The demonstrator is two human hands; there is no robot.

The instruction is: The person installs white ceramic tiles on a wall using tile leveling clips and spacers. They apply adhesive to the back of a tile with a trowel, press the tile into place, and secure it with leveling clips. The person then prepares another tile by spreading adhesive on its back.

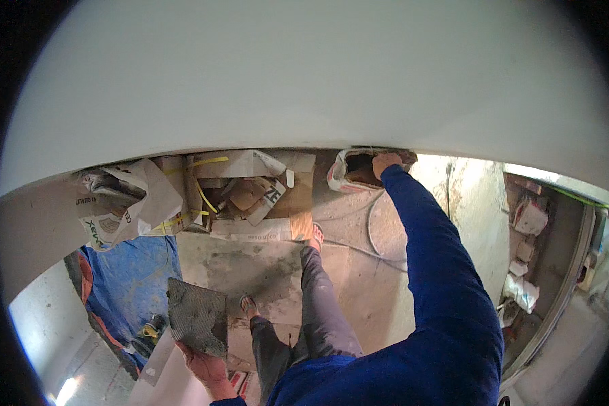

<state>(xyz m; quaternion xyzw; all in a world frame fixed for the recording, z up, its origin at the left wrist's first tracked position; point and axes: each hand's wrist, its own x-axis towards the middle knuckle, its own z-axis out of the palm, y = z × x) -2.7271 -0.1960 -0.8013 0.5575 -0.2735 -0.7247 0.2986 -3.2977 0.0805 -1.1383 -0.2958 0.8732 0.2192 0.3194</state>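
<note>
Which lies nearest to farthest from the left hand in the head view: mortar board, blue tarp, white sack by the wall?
From the left hand:
1. Mortar board, held in it, just above.
2. Blue tarp, on the floor to the left.
3. White sack, far upper right, at the right hand.

A blue sleeve [440, 264], blue tarp [132, 284] and grey (ridged) mortar board [196, 317].

Board [197, 317]: flat, coated in rough, matt grey mortar. Wall [318, 74]: smooth, matt white plaster. Sacks [125, 203]: crumpled paper. Floor [264, 264]: rough, dusty concrete. Tarp [132, 284]: blue plastic sheet, creased.
</note>
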